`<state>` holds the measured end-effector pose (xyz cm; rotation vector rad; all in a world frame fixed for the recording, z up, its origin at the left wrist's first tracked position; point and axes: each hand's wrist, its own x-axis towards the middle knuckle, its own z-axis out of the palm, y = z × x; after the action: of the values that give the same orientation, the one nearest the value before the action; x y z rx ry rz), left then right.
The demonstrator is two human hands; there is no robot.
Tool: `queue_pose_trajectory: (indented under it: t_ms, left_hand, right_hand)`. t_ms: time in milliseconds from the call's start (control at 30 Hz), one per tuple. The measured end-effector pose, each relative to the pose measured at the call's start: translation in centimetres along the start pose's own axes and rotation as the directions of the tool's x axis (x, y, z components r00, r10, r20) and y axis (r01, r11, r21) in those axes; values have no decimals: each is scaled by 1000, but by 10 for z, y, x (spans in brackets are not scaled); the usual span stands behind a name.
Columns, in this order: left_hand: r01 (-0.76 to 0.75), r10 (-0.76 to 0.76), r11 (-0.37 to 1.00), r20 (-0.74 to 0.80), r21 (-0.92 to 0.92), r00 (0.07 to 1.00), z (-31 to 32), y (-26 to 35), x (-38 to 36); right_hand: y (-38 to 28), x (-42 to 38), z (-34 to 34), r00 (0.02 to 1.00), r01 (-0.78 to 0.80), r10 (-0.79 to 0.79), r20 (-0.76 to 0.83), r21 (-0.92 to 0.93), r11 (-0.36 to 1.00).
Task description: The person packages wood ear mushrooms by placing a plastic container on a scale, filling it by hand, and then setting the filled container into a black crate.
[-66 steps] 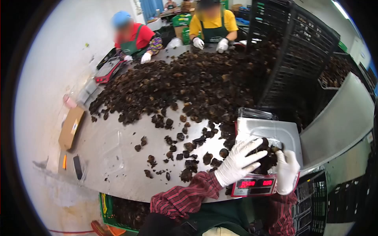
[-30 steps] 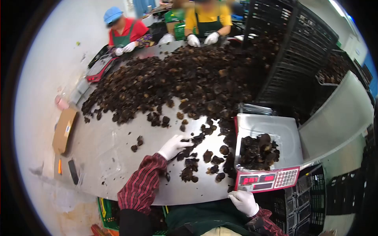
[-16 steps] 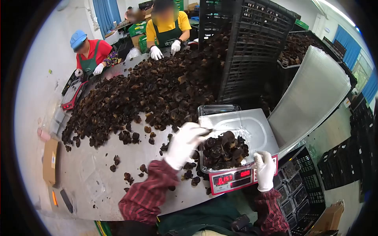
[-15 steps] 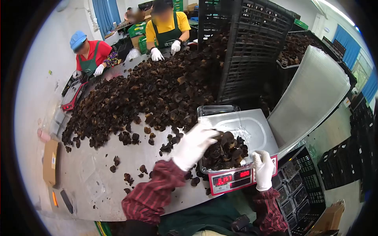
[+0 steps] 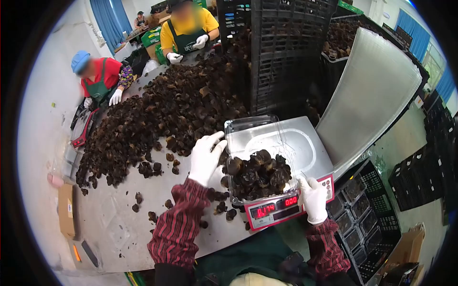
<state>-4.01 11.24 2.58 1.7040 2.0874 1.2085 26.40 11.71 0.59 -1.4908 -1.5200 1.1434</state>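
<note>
A clear plastic clamshell box (image 5: 281,189) sits on the scale's metal plate (image 5: 305,138), its lid (image 5: 250,125) folded back. Dark, curled pieces of what looks like wood ear fungus (image 5: 260,175) fill its near half. My left hand (image 5: 205,158), white-gloved, is at the box's left side near the lid hinge, thumb and fingers closed on the edge. At the front right corner, my right hand (image 5: 313,199), also gloved, pinches the rim beside the scale's buttons. The red display (image 5: 264,210) reads 0.174. Loose fungus pieces (image 5: 220,207) lie left of the box.
A large fungus heap (image 5: 176,105) covers the table's far side. Two gloved co-workers (image 5: 188,28) stand beyond it. Black crates (image 5: 286,57) rise behind the scale; stacked clear plastic sheets or lids (image 5: 372,95) lean right. Below, a black crate (image 5: 381,205) holds filled boxes.
My left hand has moved from over the fungus to the box's left edge. The reading rose from 0.157 to 0.174. My right hand stays at the front right corner. The camera view shifted slightly.
</note>
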Motion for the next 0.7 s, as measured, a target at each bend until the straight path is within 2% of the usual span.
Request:
queue_pose_trajectory:
  t_ms: [33, 67, 100, 133, 167, 233, 267, 300, 333, 367, 433, 467, 500, 533, 567, 633, 667, 700]
  left_hand:
    - [80, -83, 993, 32, 81, 996, 8, -9, 3]
    - [131, -116, 978, 96, -164, 989, 18, -17, 6]
    - [188, -133, 899, 163, -396, 978, 23, -16, 8]
    - [262, -132, 744, 249, -615, 959, 24, -16, 9]
    - [232, -140, 552, 186, -801, 973, 27, -14, 6]
    - [124, -196, 452, 37, -883, 980, 17, 8, -2]
    - [67, -137, 457, 4, -887, 991, 8, 12, -12]
    - [35, -29, 575, 22, -818, 999, 3, -2, -23]
    - [-215, 224, 780, -59, -588, 973, -9, -13, -33]
    - [-468, 474, 835, -51, -289, 879, -17, -18, -45]
    - [-336, 347, 925, 31, -175, 937, -29, 14, -77]
    - [24, 45, 897, 144, -442, 989, -23, 13, -94]
    - [385, -216, 687, 333, -616, 918, -16, 11, -108]
    - [434, -243, 609, 364, -664, 899, -11, 10, -113]
    - [432, -233, 609, 370, -665, 899, -9, 17, -116]
    - [546, -334, 322, 446, -774, 830, -8, 32, -119]
    - [516, -337, 305, 416, -801, 844, -4, 32, -120]
    - [518, -327, 304, 424, -799, 845, -1, 32, -120]
  right_hand:
    - [-6, 0, -1, 991, -102, 100, 89, 15, 995]
    - [-10, 1, 0, 982, -135, 127, 140, 55, 989]
    - [-9, 1, 0, 982, -141, 133, 136, 53, 989]
    - [-8, 2, -1, 975, -156, 128, 182, 149, 976]
    - [-9, 4, -1, 967, -170, 115, 227, 244, 955]
    - [-16, 3, -4, 961, -205, 149, 233, 238, 949]
    - [-6, 5, -9, 949, -205, 110, 295, 315, 927]
    - [1, 6, -13, 933, -210, 65, 353, 389, 897]
    - [1, 5, -14, 913, -228, 33, 406, 441, 868]
    - [6, 6, -16, 891, -264, 15, 453, 492, 830]
    - [2, 0, -17, 918, -218, 13, 397, 477, 851]
    - [-3, -1, -18, 920, -215, 11, 392, 482, 849]
    - [-9, 0, -21, 893, -230, 50, 446, 358, 905]
    - [-13, 1, -24, 865, -235, 97, 492, 227, 945]
    - [-14, 1, -24, 871, -233, 98, 482, 229, 945]
    - [-8, 4, -21, 847, -269, 81, 525, 292, 918]
    - [5, 8, -20, 843, -222, -47, 535, 426, 877]
    - [7, 8, -15, 877, -276, 9, 480, 490, 827]
